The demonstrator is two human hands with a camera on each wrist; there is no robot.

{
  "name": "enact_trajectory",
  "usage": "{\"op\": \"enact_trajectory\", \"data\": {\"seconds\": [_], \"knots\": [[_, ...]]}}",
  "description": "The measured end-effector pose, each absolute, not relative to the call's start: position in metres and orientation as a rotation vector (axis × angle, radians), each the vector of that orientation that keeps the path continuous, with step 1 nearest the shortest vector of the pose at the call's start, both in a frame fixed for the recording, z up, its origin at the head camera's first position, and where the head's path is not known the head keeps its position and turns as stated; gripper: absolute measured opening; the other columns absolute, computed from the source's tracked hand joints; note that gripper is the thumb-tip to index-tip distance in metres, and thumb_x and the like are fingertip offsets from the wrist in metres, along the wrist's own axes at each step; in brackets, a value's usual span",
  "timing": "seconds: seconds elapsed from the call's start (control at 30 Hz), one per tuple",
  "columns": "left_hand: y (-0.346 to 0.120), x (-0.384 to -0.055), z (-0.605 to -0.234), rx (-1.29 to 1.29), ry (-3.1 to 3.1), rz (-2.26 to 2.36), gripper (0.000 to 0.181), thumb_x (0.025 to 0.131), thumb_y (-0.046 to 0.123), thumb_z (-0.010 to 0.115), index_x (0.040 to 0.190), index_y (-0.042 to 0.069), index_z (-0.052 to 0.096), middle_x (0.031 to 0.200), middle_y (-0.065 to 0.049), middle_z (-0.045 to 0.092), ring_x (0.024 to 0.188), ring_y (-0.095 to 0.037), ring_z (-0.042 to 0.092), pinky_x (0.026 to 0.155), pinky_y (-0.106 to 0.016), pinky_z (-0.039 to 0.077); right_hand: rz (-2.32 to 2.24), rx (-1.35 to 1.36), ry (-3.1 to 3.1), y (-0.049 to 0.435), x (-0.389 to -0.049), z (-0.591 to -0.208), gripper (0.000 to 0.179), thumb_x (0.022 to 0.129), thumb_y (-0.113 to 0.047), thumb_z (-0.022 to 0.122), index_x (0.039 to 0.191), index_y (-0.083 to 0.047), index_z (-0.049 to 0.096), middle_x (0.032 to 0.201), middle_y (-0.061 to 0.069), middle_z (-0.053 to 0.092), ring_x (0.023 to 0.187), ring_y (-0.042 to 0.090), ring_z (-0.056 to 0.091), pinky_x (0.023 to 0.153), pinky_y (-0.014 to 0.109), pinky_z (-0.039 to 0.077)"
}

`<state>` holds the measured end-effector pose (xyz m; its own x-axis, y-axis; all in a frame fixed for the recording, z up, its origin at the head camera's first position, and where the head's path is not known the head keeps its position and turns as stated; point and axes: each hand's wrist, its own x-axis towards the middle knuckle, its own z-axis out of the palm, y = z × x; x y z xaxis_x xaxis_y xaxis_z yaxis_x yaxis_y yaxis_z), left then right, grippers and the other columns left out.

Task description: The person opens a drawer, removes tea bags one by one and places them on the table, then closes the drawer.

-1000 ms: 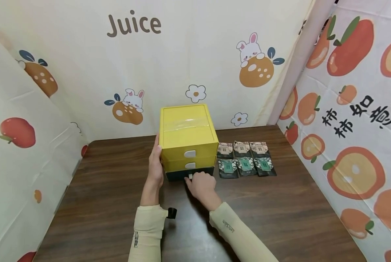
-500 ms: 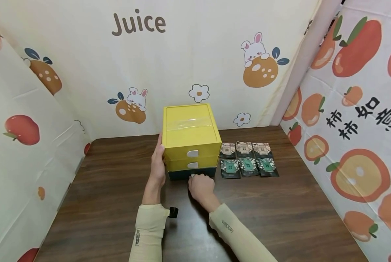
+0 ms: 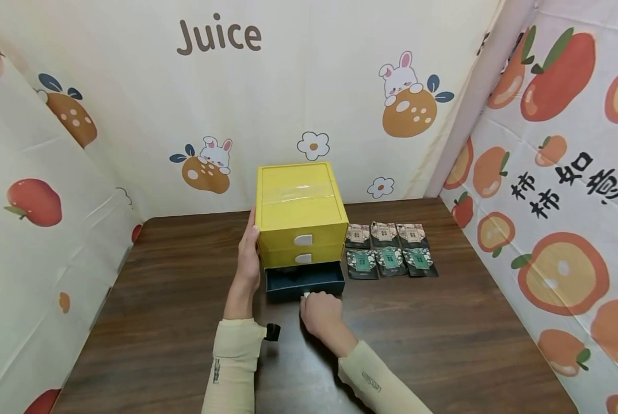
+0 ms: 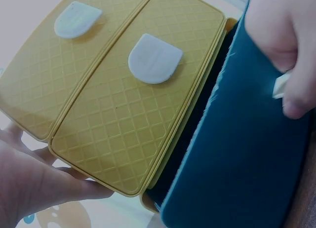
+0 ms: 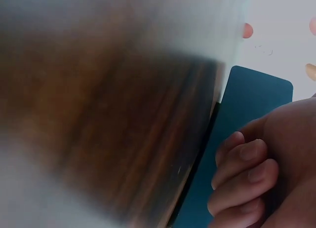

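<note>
A yellow drawer cabinet (image 3: 304,210) stands on the table with two yellow drawers, each with a white tab, above a dark teal bottom drawer (image 3: 282,293). That bottom drawer is pulled out part way, so its dark inside shows. My right hand (image 3: 323,315) pinches the drawer's white handle (image 4: 280,86), its fingers curled in the right wrist view. Against the cabinet's left side rests my left hand (image 3: 248,259), its fingers stretched along the wall. The left wrist view shows this left hand (image 4: 34,183) beside the front edge of the yellow drawers.
Several dark packets (image 3: 390,260) with brown or green labels lie in two rows right of the cabinet. The brown wooden table (image 3: 184,310) meets a printed curtain (image 3: 309,86) at the back. Other printed sheets hang at both sides.
The bottom drawer has slid out toward me, drawn by my right hand, and its inside has come into view. My left hand has stayed on the cabinet's side.
</note>
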<state>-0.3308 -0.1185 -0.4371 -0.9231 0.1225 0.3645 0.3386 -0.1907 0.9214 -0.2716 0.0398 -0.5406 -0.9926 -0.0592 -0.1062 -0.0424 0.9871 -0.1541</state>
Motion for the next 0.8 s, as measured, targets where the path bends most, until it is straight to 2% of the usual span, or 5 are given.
{"op": "enact_trajectory", "data": {"seconds": [0.17, 0.43, 0.7, 0.8], "knots": [[-0.119, -0.336, -0.445, -0.581, -1.871, -2.258, 0.053, 0.105, 0.017, 0.02, 0.157, 0.009, 0.011, 0.162, -0.004, 0.009, 0.146, -0.017, 0.009, 0.115, -0.047, 0.004, -0.219, -0.089, 3.008, 0.043, -0.26, -0.542, 0.055, 0.1, -0.042, 0.047, 0.052, -0.015, 0.052, 0.053, 0.005, 0.05, 0.048, 0.023, 0.052, 0.044, 0.038, 0.044], [-0.121, -0.348, -0.466, -0.583, -1.875, -2.235, 0.052, 0.106, 0.023, 0.02, 0.157, 0.022, 0.015, 0.16, 0.007, 0.014, 0.145, -0.013, 0.012, 0.115, -0.048, 0.006, -0.222, -0.11, 3.015, 0.046, -0.24, -0.545, 0.054, 0.099, -0.041, 0.049, 0.051, -0.016, 0.05, 0.05, 0.004, 0.046, 0.045, 0.021, 0.048, 0.042, 0.038, 0.042], [-0.123, -0.348, -0.467, -0.593, -1.861, -2.227, 0.052, 0.106, 0.024, 0.021, 0.157, 0.022, 0.017, 0.16, 0.006, 0.015, 0.144, -0.015, 0.013, 0.114, -0.05, 0.007, -0.297, -0.132, 3.0, 0.048, -0.228, -0.544, 0.055, 0.099, -0.041, 0.05, 0.05, -0.017, 0.049, 0.046, 0.001, 0.042, 0.041, 0.018, 0.041, 0.039, 0.034, 0.037], [-0.123, -0.348, -0.466, -0.597, -1.856, -2.233, 0.051, 0.106, 0.024, 0.021, 0.157, 0.022, 0.017, 0.16, 0.007, 0.015, 0.144, -0.014, 0.013, 0.114, -0.048, 0.007, -0.33, -0.166, 2.967, 0.052, -0.227, -0.543, 0.055, 0.098, -0.042, 0.052, 0.05, -0.017, 0.049, 0.048, 0.001, 0.044, 0.042, 0.018, 0.043, 0.041, 0.035, 0.038]]}}
